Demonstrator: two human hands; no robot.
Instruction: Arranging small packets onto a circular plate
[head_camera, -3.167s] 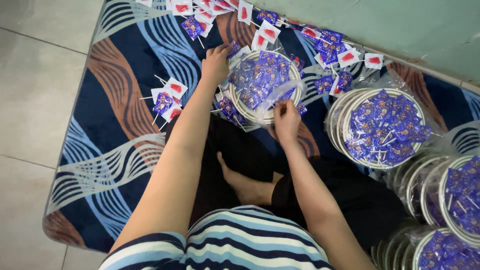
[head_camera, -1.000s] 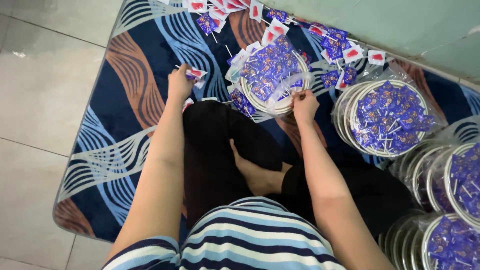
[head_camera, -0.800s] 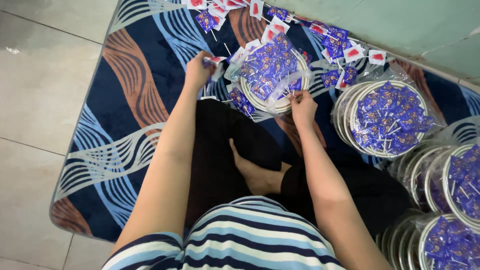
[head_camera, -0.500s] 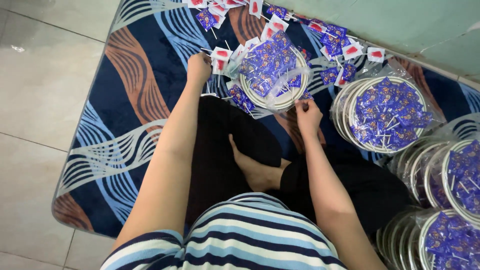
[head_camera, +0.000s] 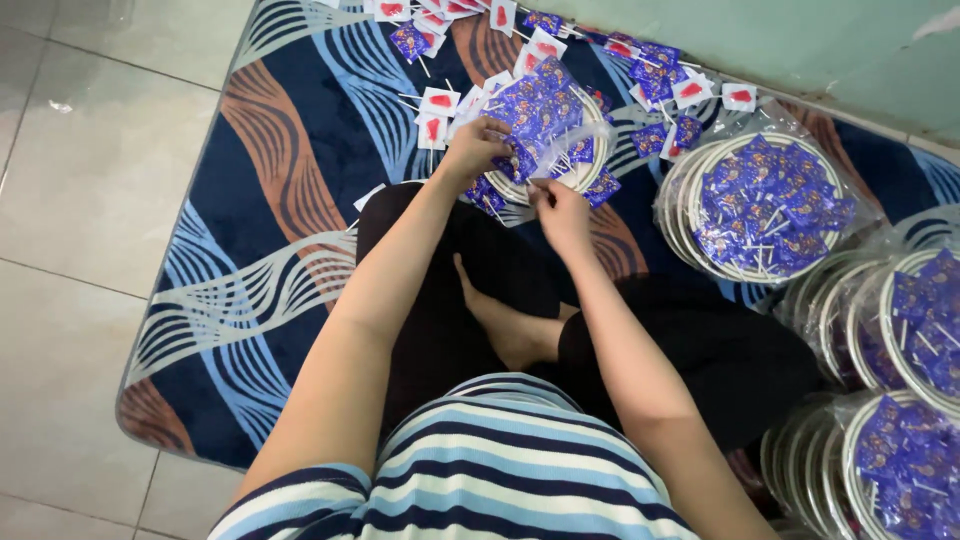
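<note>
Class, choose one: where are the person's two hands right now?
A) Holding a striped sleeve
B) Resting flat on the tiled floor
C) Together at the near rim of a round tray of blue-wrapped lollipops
C: the left hand and right hand meet at the round tray heaped with blue-wrapped lollipops.

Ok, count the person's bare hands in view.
2. The left hand is on the round white tray of blue-wrapped lollipops; the right hand is just below it, at the tray's near edge. None hidden.

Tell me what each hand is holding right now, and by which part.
Both the left hand and the right hand pinch the edge of the clear bag around the round tray of blue-wrapped lollipops; the exact finger grip is too small to tell.
</note>
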